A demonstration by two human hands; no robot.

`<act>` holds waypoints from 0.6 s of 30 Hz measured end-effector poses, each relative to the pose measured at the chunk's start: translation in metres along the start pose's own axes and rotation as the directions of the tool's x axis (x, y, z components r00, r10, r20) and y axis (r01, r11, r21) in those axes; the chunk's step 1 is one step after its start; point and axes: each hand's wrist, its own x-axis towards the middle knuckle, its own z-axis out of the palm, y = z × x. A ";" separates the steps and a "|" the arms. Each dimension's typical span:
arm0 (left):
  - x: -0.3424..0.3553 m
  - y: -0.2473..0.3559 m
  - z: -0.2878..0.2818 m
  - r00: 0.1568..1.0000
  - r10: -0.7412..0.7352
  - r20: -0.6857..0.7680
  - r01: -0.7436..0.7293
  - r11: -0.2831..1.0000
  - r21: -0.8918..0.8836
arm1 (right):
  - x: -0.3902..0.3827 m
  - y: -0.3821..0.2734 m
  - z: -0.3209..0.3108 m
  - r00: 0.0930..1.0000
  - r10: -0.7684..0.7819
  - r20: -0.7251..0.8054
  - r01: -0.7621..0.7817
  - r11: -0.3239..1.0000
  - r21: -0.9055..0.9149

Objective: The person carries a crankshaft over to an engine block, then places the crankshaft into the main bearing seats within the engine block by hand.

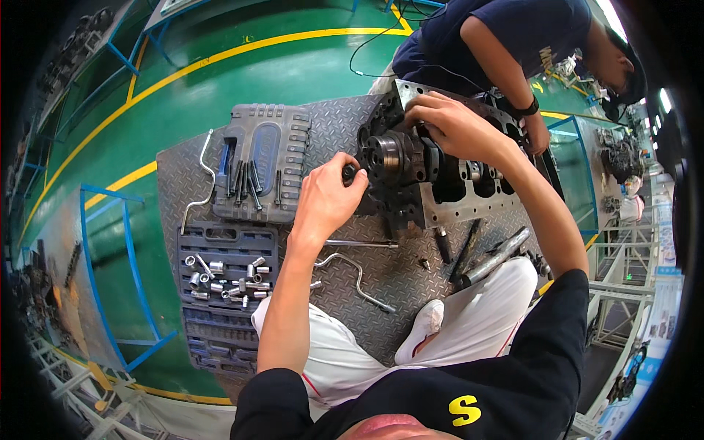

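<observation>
An engine block (pixel 458 209) lies on its side or upturned on the metal table, with a crankshaft (pixel 389 158) set into it. My left hand (pixel 330 194) is curled at the crankshaft's near-left end, its fingers closed round a small dark round part (pixel 349 173) whose kind I cannot make out. Over the crankshaft, my right hand (pixel 451 125) reaches across the block with bent fingers. Its fingertips are down at the block's far edge, and what they pinch, if anything, is hidden.
A co-worker's hand (pixel 537 133) works at the block's right side. Left stand a grey tool case (pixel 282 121) with black bolts (pixel 255 176) on it and an open socket set (pixel 227 238). Bent speed handles (pixel 359 282), a metal bar (pixel 495 257) and dark rods lie nearer me.
</observation>
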 end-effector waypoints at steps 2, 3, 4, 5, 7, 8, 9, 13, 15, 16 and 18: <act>-0.002 -0.003 0.004 0.999 0.018 -0.033 -0.017 1.000 0.019 | 0.000 -0.008 0.000 0.997 -0.028 -0.070 0.027 0.999 -0.024; -0.003 -0.004 0.005 0.997 0.030 -0.068 -0.028 0.999 0.027 | 0.001 -0.012 -0.001 0.996 0.035 -0.087 -0.043 0.995 -0.088; -0.005 -0.002 0.004 0.998 -0.001 -0.064 0.003 0.999 0.034 | 0.005 -0.016 -0.004 0.909 0.398 0.127 -0.350 0.891 -0.289; -0.005 -0.003 0.003 0.998 0.002 -0.062 0.000 0.999 0.040 | 0.009 -0.015 -0.002 0.908 0.400 0.121 -0.354 0.890 -0.287; -0.006 -0.002 0.003 0.994 0.029 -0.103 -0.024 0.999 0.049 | 0.013 -0.008 -0.002 0.850 0.411 0.330 -0.321 0.900 -0.296; -0.009 0.002 0.002 0.996 -0.006 -0.085 0.009 0.999 0.039 | 0.001 0.002 0.000 0.977 0.101 0.188 -0.077 0.988 -0.132; -0.010 0.004 0.003 0.997 -0.002 -0.082 0.005 0.999 0.040 | 0.002 0.001 -0.003 0.977 0.105 0.186 -0.081 0.988 -0.134; -0.015 0.016 0.004 0.990 0.012 -0.139 -0.007 0.999 0.034 | 0.011 -0.011 -0.004 0.959 0.271 0.085 -0.247 0.944 -0.220; -0.018 0.030 0.005 0.991 -0.013 -0.136 0.024 0.997 0.075 | 0.011 -0.005 0.002 0.895 0.404 0.191 -0.326 0.882 -0.340; -0.021 0.037 0.007 0.985 -0.001 -0.174 0.016 0.996 0.086 | 0.015 -0.003 -0.003 0.895 0.337 0.293 -0.269 0.930 -0.251; -0.024 0.042 0.017 0.949 0.123 -0.289 -0.100 0.990 0.095 | 0.006 0.003 -0.006 0.945 0.159 0.285 -0.101 0.973 -0.209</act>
